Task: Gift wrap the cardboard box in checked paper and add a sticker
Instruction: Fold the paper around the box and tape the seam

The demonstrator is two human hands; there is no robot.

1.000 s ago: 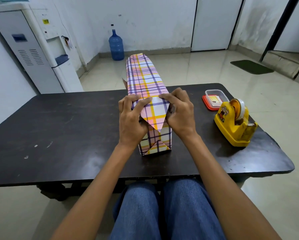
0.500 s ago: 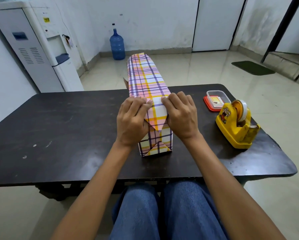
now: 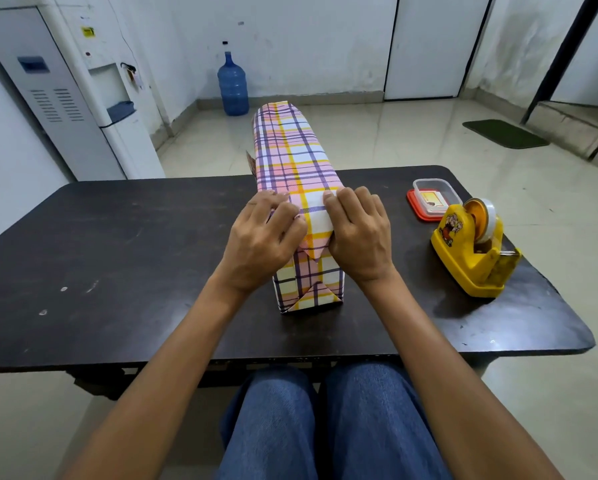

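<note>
A long cardboard box wrapped in pink, yellow and purple checked paper (image 3: 295,157) lies lengthwise on the dark table (image 3: 117,254), reaching away from me. On its near end a pointed top flap (image 3: 316,233) hangs down over the end face, above a small triangular bottom flap. My left hand (image 3: 261,242) presses the flap's left side at the box's near top edge. My right hand (image 3: 359,237) presses the right side, fingers laid flat on the paper. A bit of bare cardboard shows at the far left of the box.
A yellow tape dispenser (image 3: 470,251) stands to the right of the box. Behind it is a small clear container with a red lid (image 3: 430,199) holding a card-like item. Beyond the table are a water dispenser (image 3: 65,98), a blue bottle (image 3: 232,86) and a green mat (image 3: 505,133).
Both hands have slid up from the flap's sides to the box's near top edge, flattening the fold. The pointed flap now lies closer against the end face.
</note>
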